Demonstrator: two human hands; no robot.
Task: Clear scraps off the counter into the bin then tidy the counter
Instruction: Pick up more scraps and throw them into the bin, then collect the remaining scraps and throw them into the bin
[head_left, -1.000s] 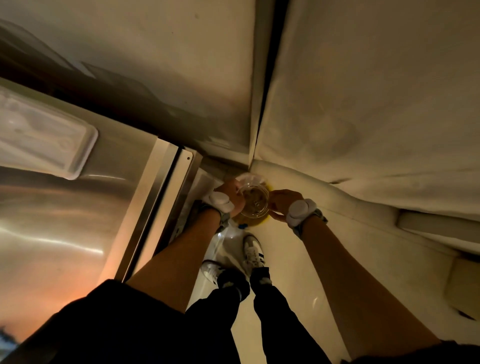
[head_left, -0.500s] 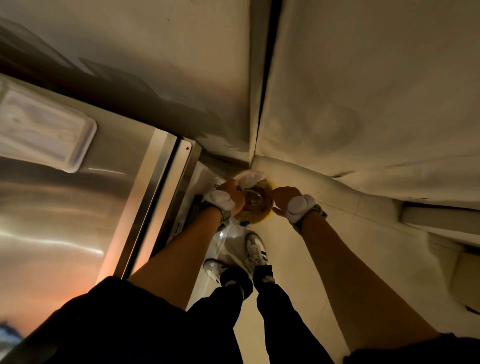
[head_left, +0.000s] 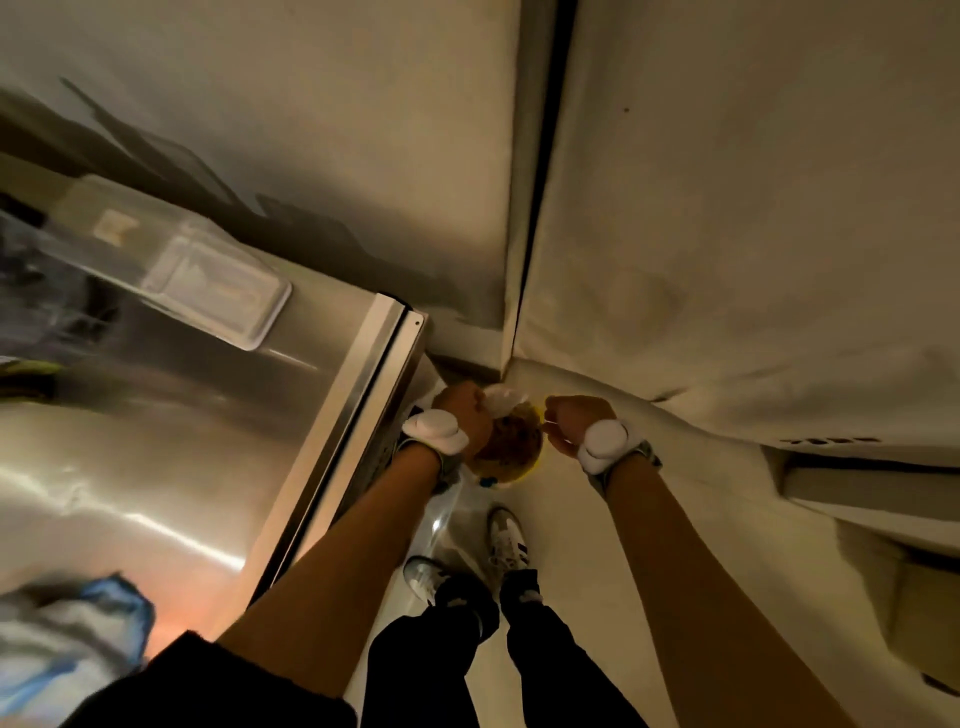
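Note:
A small yellow bin stands on the floor in the corner below the counter's end, with brown scraps inside. My left hand is over its left rim, closed on a pale, see-through bowl that is tipped toward the bin; the bowl is blurred and partly hidden. My right hand has its fingers curled at the bin's right rim. Both wrists wear white bands. The steel counter runs along the left.
On the counter lie a white tray, a clear lidded box and a blue-grey cloth at the near edge. A clear plastic sheet lies on the floor by my shoes. Pale walls enclose the corner.
The bowl was held level between both hands over the bin; now my left hand alone tips it. My right hand moved to the bin's rim. My view shifted, showing more counter.

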